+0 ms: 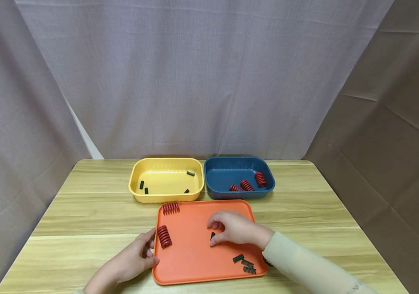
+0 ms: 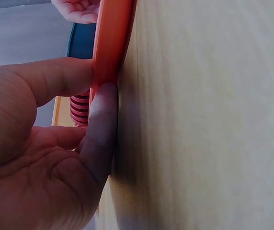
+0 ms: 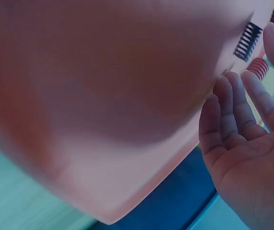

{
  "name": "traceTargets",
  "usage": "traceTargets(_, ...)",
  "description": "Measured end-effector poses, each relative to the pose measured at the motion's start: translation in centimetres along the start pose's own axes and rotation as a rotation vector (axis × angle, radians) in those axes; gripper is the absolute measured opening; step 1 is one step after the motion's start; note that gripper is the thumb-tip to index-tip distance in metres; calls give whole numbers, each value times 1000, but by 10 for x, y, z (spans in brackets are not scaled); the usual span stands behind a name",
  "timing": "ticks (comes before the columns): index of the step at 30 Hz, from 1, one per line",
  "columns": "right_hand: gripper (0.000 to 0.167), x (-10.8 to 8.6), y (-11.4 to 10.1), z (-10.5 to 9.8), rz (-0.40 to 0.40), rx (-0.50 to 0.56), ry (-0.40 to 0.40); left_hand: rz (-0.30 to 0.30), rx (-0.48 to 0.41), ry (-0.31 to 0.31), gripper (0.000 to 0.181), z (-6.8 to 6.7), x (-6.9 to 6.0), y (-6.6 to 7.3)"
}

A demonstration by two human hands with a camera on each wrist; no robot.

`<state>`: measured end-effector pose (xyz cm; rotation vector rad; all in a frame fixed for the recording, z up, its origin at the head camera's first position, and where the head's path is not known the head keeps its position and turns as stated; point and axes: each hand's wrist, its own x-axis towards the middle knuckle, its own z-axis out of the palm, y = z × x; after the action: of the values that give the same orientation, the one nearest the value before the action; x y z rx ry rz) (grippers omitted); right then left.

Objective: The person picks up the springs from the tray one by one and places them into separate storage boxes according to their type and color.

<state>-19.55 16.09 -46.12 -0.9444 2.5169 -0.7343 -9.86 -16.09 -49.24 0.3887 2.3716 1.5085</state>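
While arched over the orange tray (image 1: 195,261), looking spread rather than closed: right hand (image 1: 233,228), thumb well away from the fingers. Small black spring (image 1: 212,235) lying on the tray right by the thumb tip; can't tell whether touching. From the right wrist, seen sitting between thumb and fingers. Light sleeve (image 1: 301,257) cutting across the tray's right edge and blocking part of it, with a dark thing (image 1: 267,261) mostly hidden underneath, too covered to identify. Just below the forearm, near the tray's close right corner, three more black springs (image 1: 247,263) bunched together.

Over on the other side, left hand (image 1: 132,257) pinching the tray's left edge between thumb and finger. Just inside that rim, a red spring (image 1: 164,237), plus a second red spring (image 1: 170,208) at the far left corner.

Right behind the tray, side by side: yellow bin (image 1: 165,199) with four small dark springs (image 1: 190,173), then blue bin (image 1: 239,195) with three chunky red springs (image 1: 260,179). All on a wooden table (image 1: 84,204), grey curtain (image 1: 195,81) across the back, brown cloth (image 1: 397,163) down the right.
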Motion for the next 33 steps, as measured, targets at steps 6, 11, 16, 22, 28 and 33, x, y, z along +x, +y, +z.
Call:
traceTargets(6, 40, 1, 0, 4, -7, 2, -20, -6, -10, -1, 86, 0, 0, -1)
traceTargets(11, 40, 2, 3, 7, 0, -12, -15, -1, -8, 4, 86, 0, -1, -1)
traceTargets(16, 37, 3, 5, 10, 1, -33, -6, -1, -3, 5, 86, 0, -2, -1)
traceTargets(22, 31, 2, 4, 10, 21, -54, -7, -5, 30, 4, 84, 0, -1, 0)
traceTargets(28, 28, 0, 0, 9, 31, -45, -21, 4, 33, 10, 84, 0, -2, 1)
traceTargets(33, 28, -1, -2, 10, 45, -43, -21, -7, 40, 12, 85, 0, -2, 1)
